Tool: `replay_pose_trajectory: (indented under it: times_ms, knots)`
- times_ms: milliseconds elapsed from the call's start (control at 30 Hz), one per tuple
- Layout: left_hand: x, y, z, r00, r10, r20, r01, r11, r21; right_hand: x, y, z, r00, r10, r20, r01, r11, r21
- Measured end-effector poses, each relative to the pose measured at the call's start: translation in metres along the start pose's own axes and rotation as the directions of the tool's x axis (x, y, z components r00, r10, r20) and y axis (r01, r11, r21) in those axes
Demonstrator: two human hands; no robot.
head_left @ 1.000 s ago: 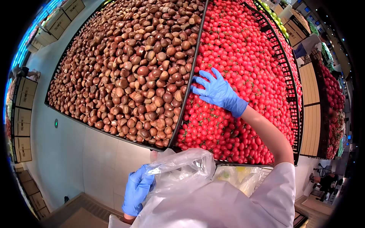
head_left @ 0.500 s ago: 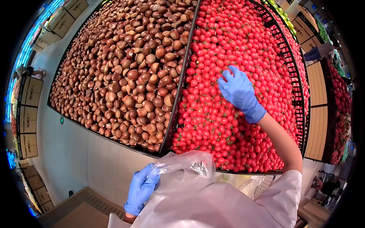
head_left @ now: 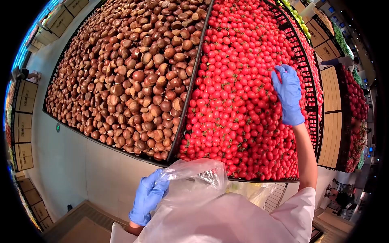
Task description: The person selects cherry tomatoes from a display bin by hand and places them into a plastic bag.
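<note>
My left hand (head_left: 147, 197), in a blue glove, pinches the edge of a clear plastic bag (head_left: 194, 172) at the lower middle, in front of the bins. My right hand (head_left: 289, 93), gloved in blue too, is over the right part of a heap of small red tomatoes (head_left: 239, 89). Its fingers are bent downward at the tomatoes, and whether something lies between the fingertips is hidden. To the left of the tomatoes a large heap of brown chestnuts (head_left: 129, 77) fills the neighbouring bin.
A black divider (head_left: 193, 81) separates chestnuts and tomatoes. Black slatted edging (head_left: 312, 87) borders the tomatoes on the right. A wire basket (head_left: 276, 196) with plastic bags is below the bin. Wooden crates (head_left: 331, 121) stand at the right, cardboard boxes (head_left: 25, 97) at the left.
My right hand has moved to the right across the tomatoes, toward the slatted edging. My left hand still holds the bag, and the view has shifted slightly.
</note>
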State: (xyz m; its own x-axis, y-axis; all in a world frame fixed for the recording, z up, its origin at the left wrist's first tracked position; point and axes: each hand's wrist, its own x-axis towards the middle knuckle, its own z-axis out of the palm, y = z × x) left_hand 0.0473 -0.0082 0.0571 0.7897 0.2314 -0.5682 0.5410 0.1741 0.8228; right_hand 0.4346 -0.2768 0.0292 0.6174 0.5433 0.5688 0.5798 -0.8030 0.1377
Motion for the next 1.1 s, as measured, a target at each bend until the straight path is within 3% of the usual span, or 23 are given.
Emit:
replay_pose_trajectory:
  times_ms: [33, 67, 100, 133, 167, 233, 300, 433, 500, 533, 567, 633, 733, 867, 933, 1100]
  knots:
    - [0.002, 0.001, 0.0, 1.0, -0.012, 0.009, 0.012, 1.0, 0.001, 0.005, -0.024, -0.014, 0.999, -0.036, 0.0, 0.035, 0.99, 0.139]
    - [0.003, 0.002, 0.0, 1.0, -0.014, 0.014, 0.014, 1.0, 0.001, 0.002, -0.047, -0.015, 0.989, -0.109, -0.104, 0.131, 0.963, 0.237]
    - [0.004, 0.003, 0.001, 1.0, -0.003, 0.014, 0.003, 1.0, -0.003, 0.004, -0.072, -0.023, 0.985, -0.171, 0.017, 0.156, 0.93, 0.333]
    - [0.004, 0.003, 0.001, 1.0, 0.008, 0.012, -0.008, 1.0, -0.007, 0.001, -0.09, -0.018, 0.957, -0.285, -0.045, 0.276, 0.855, 0.439]
    - [0.004, 0.004, 0.002, 1.0, 0.006, 0.014, -0.006, 1.0, -0.006, -0.004, -0.112, -0.015, 0.94, -0.334, 0.063, 0.274, 0.853, 0.445]
    - [0.004, 0.006, 0.003, 1.0, 0.015, 0.006, -0.015, 1.0, 0.007, -0.006, -0.143, -0.009, 0.847, -0.528, 0.06, 0.454, 0.778, 0.434]
    - [0.004, 0.007, 0.004, 0.999, 0.035, 0.011, -0.036, 0.999, 0.029, -0.009, -0.163, 0.008, 0.802, -0.578, 0.15, 0.495, 0.784, 0.374]
    - [0.003, 0.006, 0.003, 0.997, 0.079, 0.013, -0.078, 0.997, -0.006, -0.007, -0.165, 0.019, 0.797, -0.581, 0.165, 0.503, 0.789, 0.353]
    - [0.002, 0.007, 0.003, 0.997, 0.074, 0.012, -0.073, 0.996, -0.045, -0.006, -0.16, 0.009, 0.776, -0.505, 0.379, 0.367, 0.849, 0.38]
    - [0.002, 0.008, 0.003, 0.998, 0.066, 0.02, -0.066, 0.997, -0.027, -0.009, -0.157, 0.013, 0.797, -0.545, 0.262, 0.47, 0.83, 0.3]
    - [0.002, 0.008, 0.003, 0.998, 0.057, 0.028, -0.057, 0.998, -0.009, -0.011, -0.155, 0.018, 0.792, -0.55, 0.265, 0.473, 0.828, 0.302]
    - [0.003, 0.004, 0.002, 0.998, 0.058, 0.037, -0.058, 0.998, 0.001, -0.011, -0.152, 0.025, 0.788, -0.614, 0.029, 0.573, 0.751, 0.329]
    - [0.004, 0.001, 0.001, 0.997, 0.06, 0.04, -0.061, 0.998, 0.009, -0.017, -0.148, 0.024, 0.812, -0.572, 0.114, 0.528, 0.804, 0.273]
    - [0.005, 0.004, 0.002, 0.998, 0.067, 0.018, -0.067, 0.997, -0.027, -0.023, -0.139, 0.027, 0.827, -0.558, 0.064, 0.539, 0.82, 0.191]
    - [0.005, 0.005, 0.001, 0.998, 0.064, 0.027, -0.063, 0.998, -0.012, -0.025, -0.139, 0.027, 0.838, -0.539, 0.084, 0.537, 0.842, 0.043]
    - [0.005, 0.002, -0.002, 0.998, 0.05, 0.035, -0.051, 0.998, 0.029, -0.023, -0.138, 0.023, 0.787, -0.612, 0.076, 0.602, 0.789, 0.118]
